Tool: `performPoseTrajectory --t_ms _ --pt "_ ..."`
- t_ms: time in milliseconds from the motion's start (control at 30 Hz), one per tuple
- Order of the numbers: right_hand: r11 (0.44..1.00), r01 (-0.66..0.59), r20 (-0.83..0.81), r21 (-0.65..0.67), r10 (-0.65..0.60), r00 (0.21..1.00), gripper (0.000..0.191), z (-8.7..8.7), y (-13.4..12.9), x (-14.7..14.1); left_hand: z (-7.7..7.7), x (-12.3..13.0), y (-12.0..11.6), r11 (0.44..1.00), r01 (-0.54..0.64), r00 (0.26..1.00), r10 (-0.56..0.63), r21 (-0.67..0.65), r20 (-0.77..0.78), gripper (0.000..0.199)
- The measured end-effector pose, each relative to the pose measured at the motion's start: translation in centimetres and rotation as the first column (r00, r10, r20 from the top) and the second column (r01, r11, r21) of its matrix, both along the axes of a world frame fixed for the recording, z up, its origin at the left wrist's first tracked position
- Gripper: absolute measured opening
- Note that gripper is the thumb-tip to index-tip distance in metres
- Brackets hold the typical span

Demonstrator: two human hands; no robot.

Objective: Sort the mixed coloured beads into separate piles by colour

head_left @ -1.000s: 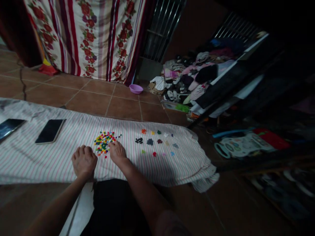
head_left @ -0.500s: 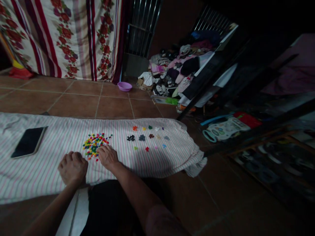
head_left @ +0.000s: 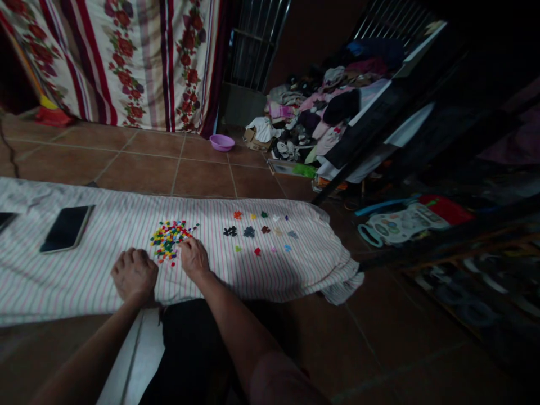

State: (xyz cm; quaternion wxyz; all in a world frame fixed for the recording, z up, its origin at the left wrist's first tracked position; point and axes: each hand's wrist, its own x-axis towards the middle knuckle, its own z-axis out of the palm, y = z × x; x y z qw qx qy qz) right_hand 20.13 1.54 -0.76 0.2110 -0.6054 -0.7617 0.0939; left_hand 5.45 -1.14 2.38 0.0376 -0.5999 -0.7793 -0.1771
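A mixed pile of tiny coloured pieces, like beads (head_left: 166, 239), lies on the striped cloth (head_left: 97, 281). My right hand (head_left: 194, 259) is at the pile's right edge, fingers bent and pressed together; whatever they pinch is too small and hidden to make out. Just left of and nearer than the pile, my left hand (head_left: 135, 274) rests on the cloth with its fingers curled in, showing no piece. To the right, small groups sorted by colour sit in rough rows, among them black pieces (head_left: 230, 231), dark grey pieces (head_left: 249, 232), orange pieces (head_left: 238, 215) and red pieces (head_left: 257, 251).
A dark-screened phone (head_left: 67, 228) lies left on the cloth, with another dark object (head_left: 5, 220) at the frame's edge. Beyond are a purple basin (head_left: 222, 143), a heap of clothes (head_left: 312, 112) and a flowered curtain (head_left: 143, 62). A toy-like board (head_left: 399, 218) is at right.
The view has shifted, so the scene sits further right and slightly higher. My right hand has drawn back a little to the pile's right edge. My left hand stays curled on the cloth.
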Motion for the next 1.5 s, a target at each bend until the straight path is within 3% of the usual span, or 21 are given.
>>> performPoseTrajectory --t_ms 133,400,533,700,1000,1500 --pt "0.996 0.079 -0.085 0.032 -0.076 0.994 0.032 -0.3 0.2 0.0 -1.1 -0.5 0.5 0.999 0.018 1.000 -0.018 0.031 -0.024 0.033" --pt "0.979 0.077 -0.308 0.190 -0.015 0.951 0.035 -1.9 0.8 0.4 -2.3 -0.8 0.8 0.994 0.025 0.999 -0.022 0.102 -0.034 0.027" --pt "0.961 0.144 -0.426 0.235 -0.031 0.904 0.034 -2.4 1.0 0.8 -2.4 -0.8 0.8 0.994 0.019 1.000 -0.017 0.110 -0.016 0.027" --pt "0.932 0.267 -0.537 0.247 -0.098 0.838 0.032 -2.4 1.0 1.3 -2.3 -0.8 0.8 0.993 0.026 1.000 -0.024 0.111 -0.015 0.027" --pt "0.923 0.337 -0.630 0.188 -0.150 0.762 0.027 -2.5 0.8 2.0 -1.9 -0.6 0.7 0.996 0.027 0.999 -0.023 0.085 -0.044 0.029" --pt "0.881 0.451 -0.707 0.140 -0.230 0.669 0.026 -1.7 -1.7 2.2 0.6 0.3 0.1 0.992 -0.022 0.999 0.019 -0.120 -0.027 0.038"
